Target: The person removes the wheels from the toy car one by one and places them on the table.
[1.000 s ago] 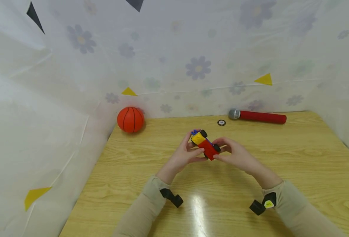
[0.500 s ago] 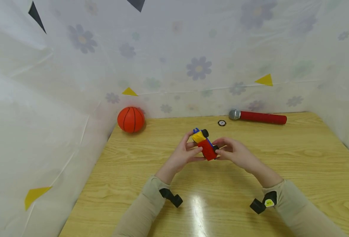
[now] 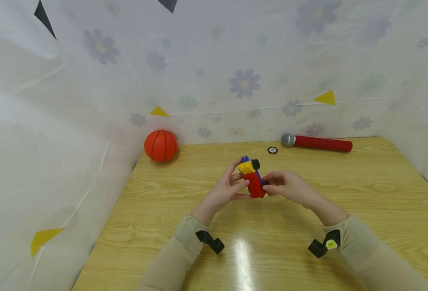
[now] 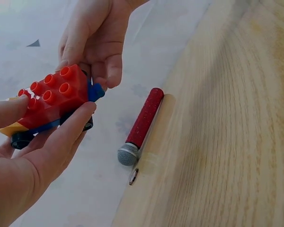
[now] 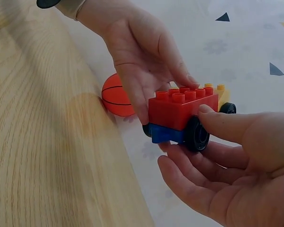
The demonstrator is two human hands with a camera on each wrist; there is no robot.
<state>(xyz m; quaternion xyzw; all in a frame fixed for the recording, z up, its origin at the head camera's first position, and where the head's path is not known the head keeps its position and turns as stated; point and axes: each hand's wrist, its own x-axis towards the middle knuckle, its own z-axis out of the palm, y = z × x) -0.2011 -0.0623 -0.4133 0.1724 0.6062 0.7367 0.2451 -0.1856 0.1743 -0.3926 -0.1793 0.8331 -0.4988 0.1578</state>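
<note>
A toy car [image 3: 255,186] built of bricks is held in the air above the table. It has a red studded brick [image 5: 182,112], a yellow brick [image 3: 248,167] and a blue base [image 5: 165,134] with black wheels. My left hand [image 3: 224,190] grips the car's sides, its thumb on the red brick. At one wheel [image 5: 197,134] near the red end, my right hand [image 3: 291,188] has its thumb and fingers pinching. In the left wrist view, the right fingers partly hide behind the red brick [image 4: 57,92].
An orange toy basketball [image 3: 160,146] sits at the table's back left. A red toy microphone [image 3: 321,144] lies along the back right, beside a small black-and-white disc [image 3: 272,150]. White flower-patterned sheeting walls in the wooden table [image 3: 156,210].
The car has turned a little clockwise in the head view, its yellow end swinging right. My right thumb has shifted from the red brick's corner to the wheel.
</note>
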